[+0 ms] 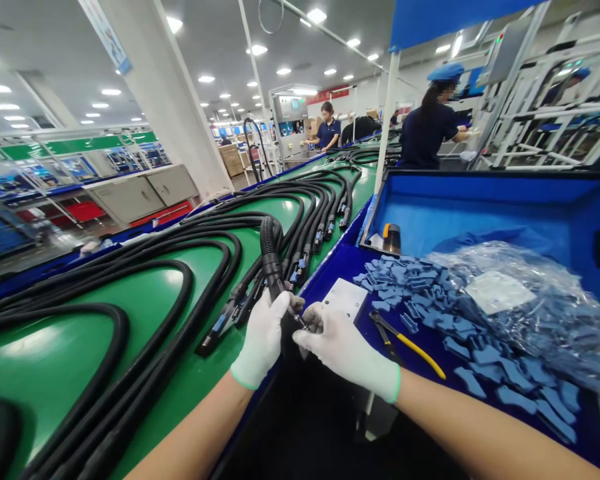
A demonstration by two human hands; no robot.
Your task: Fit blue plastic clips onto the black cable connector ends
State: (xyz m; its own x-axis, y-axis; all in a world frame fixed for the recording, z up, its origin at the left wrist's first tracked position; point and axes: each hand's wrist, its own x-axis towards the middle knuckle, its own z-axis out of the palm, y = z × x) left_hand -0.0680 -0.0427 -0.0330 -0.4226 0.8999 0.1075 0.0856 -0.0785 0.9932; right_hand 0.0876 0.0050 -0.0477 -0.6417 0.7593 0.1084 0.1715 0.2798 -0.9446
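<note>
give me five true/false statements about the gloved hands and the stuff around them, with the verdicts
1. The left hand, in a white glove with a green edge, grips a ribbed black hose. True.
2. The right hand is bare. False: it wears a white glove too.
3. Small grey-blue pieces lie loose beside a clear plastic bag. True.
4. The yellow-handled pliers are in the left hand. False: the pliers lie on the dark blue surface.
5. Several long black hoses lie on a glossy green surface. True.
</note>
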